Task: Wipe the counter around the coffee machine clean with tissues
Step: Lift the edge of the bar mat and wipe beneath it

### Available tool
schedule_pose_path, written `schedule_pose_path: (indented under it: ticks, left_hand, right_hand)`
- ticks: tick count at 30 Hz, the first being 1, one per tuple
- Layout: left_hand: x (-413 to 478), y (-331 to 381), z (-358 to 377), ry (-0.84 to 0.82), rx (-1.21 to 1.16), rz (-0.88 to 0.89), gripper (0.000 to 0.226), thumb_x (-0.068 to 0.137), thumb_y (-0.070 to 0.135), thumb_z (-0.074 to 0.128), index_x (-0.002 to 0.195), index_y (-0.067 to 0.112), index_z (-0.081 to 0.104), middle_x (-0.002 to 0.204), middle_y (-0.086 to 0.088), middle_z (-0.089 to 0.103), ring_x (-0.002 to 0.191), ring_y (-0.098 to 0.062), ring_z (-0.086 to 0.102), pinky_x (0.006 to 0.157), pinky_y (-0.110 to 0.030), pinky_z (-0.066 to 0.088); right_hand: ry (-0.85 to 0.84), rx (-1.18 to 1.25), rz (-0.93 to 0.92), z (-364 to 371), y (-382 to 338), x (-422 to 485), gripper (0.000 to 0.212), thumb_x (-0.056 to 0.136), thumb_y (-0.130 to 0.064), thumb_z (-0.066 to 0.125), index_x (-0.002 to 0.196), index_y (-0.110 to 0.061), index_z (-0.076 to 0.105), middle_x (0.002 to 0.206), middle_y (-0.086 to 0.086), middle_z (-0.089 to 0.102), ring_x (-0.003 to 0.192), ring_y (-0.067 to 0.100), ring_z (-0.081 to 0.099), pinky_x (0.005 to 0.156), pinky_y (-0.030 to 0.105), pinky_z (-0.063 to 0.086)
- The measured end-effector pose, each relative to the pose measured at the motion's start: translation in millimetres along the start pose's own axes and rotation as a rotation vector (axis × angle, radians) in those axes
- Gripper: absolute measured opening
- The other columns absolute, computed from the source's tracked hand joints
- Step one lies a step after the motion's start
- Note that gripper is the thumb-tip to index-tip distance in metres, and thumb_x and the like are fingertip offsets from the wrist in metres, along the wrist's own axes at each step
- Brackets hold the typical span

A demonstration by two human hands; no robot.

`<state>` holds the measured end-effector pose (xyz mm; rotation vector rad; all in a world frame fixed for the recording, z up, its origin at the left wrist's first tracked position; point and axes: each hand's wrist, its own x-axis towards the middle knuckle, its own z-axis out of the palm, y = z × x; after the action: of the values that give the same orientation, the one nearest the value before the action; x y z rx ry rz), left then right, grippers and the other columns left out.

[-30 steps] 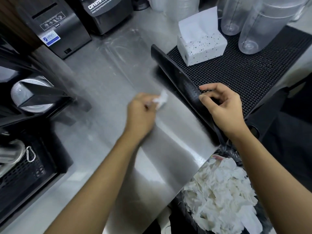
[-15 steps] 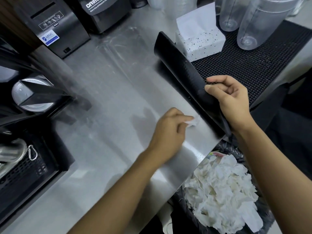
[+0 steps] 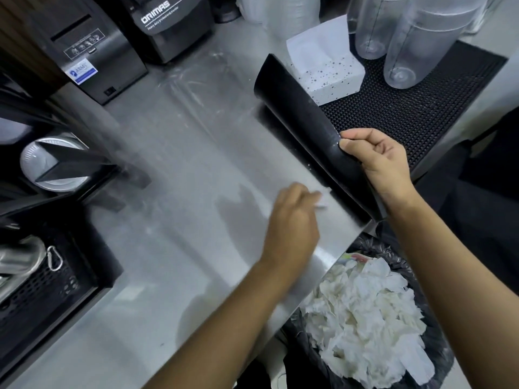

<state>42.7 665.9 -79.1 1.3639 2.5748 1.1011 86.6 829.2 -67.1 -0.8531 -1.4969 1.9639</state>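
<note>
- Gripping the black bar mat's (image 3: 303, 127) lifted edge in the right hand (image 3: 379, 164), at 3 o'clock.
- Pinching a tissue (image 3: 322, 203) to the steel counter (image 3: 182, 153) with the left hand (image 3: 292, 228), at 8 o'clock from the right.

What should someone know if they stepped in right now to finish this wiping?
Left hand: holds a crumpled tissue on the counter, beside the lifted edge of the black mat; blurred by motion.
Right hand: grips that edge, folded up off the counter.
The tissue box sits on the mat's flat part; the bin of used tissues stands below the counter edge.
Done: the near counter looks shiny.
Left: wipe under the mat, clear the white streaks at the back, lay the mat flat, bin the tissue.
</note>
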Motion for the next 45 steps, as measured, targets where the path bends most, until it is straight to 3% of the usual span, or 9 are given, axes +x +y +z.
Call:
schedule_pose_path:
  ticks: [3, 6, 10, 18, 21, 26, 33, 37, 45]
  left_hand:
    - [-8, 6, -4, -0.173, -0.182, -0.081, 0.029, 0.085, -0.010, 0.056, 0.105, 0.004, 0.072, 0.086, 0.001, 0.055, 0.078, -0.006, 0.052, 0.073, -0.012, 0.040]
    - [14, -32, -38, 0.073, -0.271, -0.317, 0.017, 0.087, 0.003, 0.065, 0.094, 0.015, 0.075, 0.083, 0.006, 0.058, 0.070, 0.005, 0.053, 0.069, -0.008, 0.038]
    - [23, -90, -79, 0.267, 0.073, -0.488, 0.018, 0.088, 0.009, 0.060, 0.099, 0.012, 0.075, 0.093, -0.006, 0.062, 0.081, -0.017, 0.060, 0.072, -0.010, 0.036]
    - [-33, -5, -18, 0.075, -0.033, -0.155, 0.028, 0.087, -0.008, 0.056, 0.107, 0.004, 0.071, 0.090, 0.004, 0.052, 0.079, -0.010, 0.054, 0.078, -0.007, 0.037]
    - [-34, 2, -19, -0.040, -0.246, -0.273, 0.025, 0.088, -0.003, 0.061, 0.104, 0.012, 0.073, 0.087, 0.006, 0.057, 0.067, 0.004, 0.050, 0.066, -0.002, 0.035]
    - [-3, -35, -48, 0.258, -0.082, -0.516, 0.025, 0.089, -0.001, 0.058, 0.104, 0.011, 0.073, 0.091, 0.003, 0.057, 0.071, 0.010, 0.050, 0.069, 0.003, 0.032]
    - [-47, 21, 1, 0.081, -0.064, -0.198, 0.031, 0.085, -0.010, 0.055, 0.107, 0.005, 0.071, 0.089, -0.003, 0.055, 0.079, -0.018, 0.056, 0.076, -0.022, 0.047]
    - [-61, 48, 3, -0.177, -0.313, -0.210, 0.027, 0.088, -0.004, 0.059, 0.107, 0.008, 0.072, 0.089, 0.001, 0.056, 0.076, -0.005, 0.054, 0.069, -0.012, 0.042]
    - [-23, 3, -16, 0.058, -0.162, -0.355, 0.028, 0.090, -0.002, 0.055, 0.105, 0.014, 0.074, 0.091, 0.003, 0.055, 0.074, 0.004, 0.051, 0.071, -0.004, 0.035]
  right_hand:
    - [-0.010, -0.047, -0.024, 1, 2, 0, 0.008, 0.083, -0.014, 0.072, 0.087, -0.021, 0.073, 0.083, 0.020, 0.045, 0.075, 0.026, 0.038, 0.062, 0.026, 0.039]
    - [-0.001, -0.071, -0.059, 1, 5, 1, 0.008, 0.084, -0.012, 0.071, 0.086, -0.020, 0.072, 0.073, 0.015, 0.039, 0.066, 0.021, 0.033, 0.058, 0.022, 0.037]
    - [0.000, -0.087, -0.108, 3, 10, 1, 0.008, 0.083, -0.012, 0.072, 0.084, -0.020, 0.072, 0.070, 0.017, 0.043, 0.069, 0.025, 0.036, 0.061, 0.025, 0.037]
    - [-0.026, -0.208, -0.210, 7, 18, 1, 0.007, 0.085, -0.008, 0.068, 0.088, -0.015, 0.068, 0.058, -0.007, 0.057, 0.060, 0.008, 0.046, 0.064, 0.023, 0.040]
    - [-0.042, -0.254, -0.237, 7, 19, 2, 0.006, 0.086, -0.007, 0.068, 0.090, -0.011, 0.069, 0.059, -0.010, 0.060, 0.059, 0.004, 0.049, 0.065, 0.020, 0.041]
    - [-0.061, -0.279, -0.249, 6, 20, 1, 0.006, 0.087, -0.005, 0.067, 0.092, -0.008, 0.069, 0.061, -0.011, 0.061, 0.061, 0.002, 0.053, 0.067, 0.018, 0.044]
    - [-0.084, -0.264, -0.253, 8, 17, 0, 0.008, 0.087, -0.004, 0.067, 0.094, -0.003, 0.069, 0.073, 0.010, 0.065, 0.071, 0.014, 0.059, 0.074, 0.027, 0.048]
    - [-0.078, -0.266, -0.235, 8, 16, 0, 0.007, 0.086, -0.005, 0.068, 0.093, -0.007, 0.070, 0.068, 0.002, 0.065, 0.068, 0.008, 0.058, 0.073, 0.022, 0.046]
    - [-0.086, -0.269, -0.241, 9, 16, -2, 0.007, 0.086, -0.007, 0.068, 0.093, -0.008, 0.070, 0.070, 0.006, 0.065, 0.071, 0.011, 0.058, 0.074, 0.025, 0.046]
